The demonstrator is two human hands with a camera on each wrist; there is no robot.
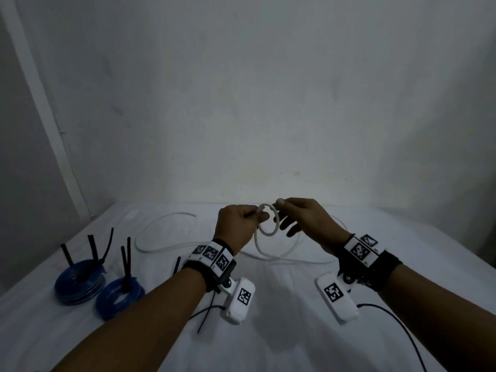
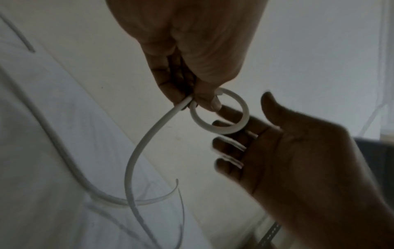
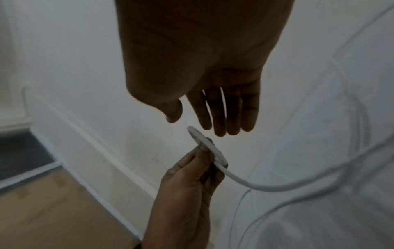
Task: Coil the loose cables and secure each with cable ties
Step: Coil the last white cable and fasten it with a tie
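Midair, white cable [image 1: 268, 220] loop, unobstructed.

A plain indoor room, set up as a bare recording spot rather than a real workshop.

Here's a flat surface under a white sheet [image 1: 375, 304], creased and pushed right up against a blank, scuffed white wall [image 1: 255, 89], dim light all round. At the left a pale strip [image 1: 40, 108] runs down the wall, and the right wrist view catches a patch of brown floor [image 3: 53, 210] below a white skirting edge. No benches, no tool racks: just two tied blue cable coils [image 1: 99, 288] and a loose white cable [image 1: 166, 232] lying on the sheet. Home or lab, can't say.
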